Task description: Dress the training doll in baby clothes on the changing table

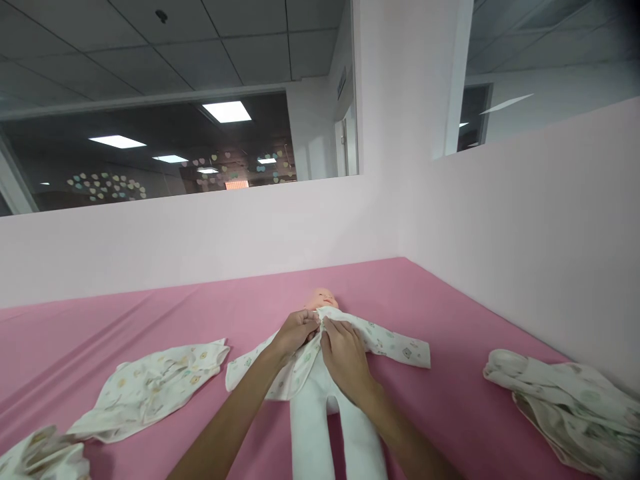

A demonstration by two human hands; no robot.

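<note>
A baby doll (323,298) lies on its back on a pink sheet, its white cloth legs (311,433) toward me. It wears a white printed baby jacket (395,344), both sleeves spread out sideways. At the upper chest, just below the doll's chin, my left hand (299,331) pinches the jacket's front edge. My right hand (345,350) lies close beside it, fingers bent and closed at the same edge of the jacket. Any fastener between the fingertips is too small and covered to make out. Below the hands the jacket front hangs apart over the white body.
The pink sheet (450,413) covers the surface up to the white walls (240,240). Printed baby clothes (155,387) lie to the left, with another crumpled piece (43,457) at the lower left. More folded clothes (575,407) lie at the right, near the wall.
</note>
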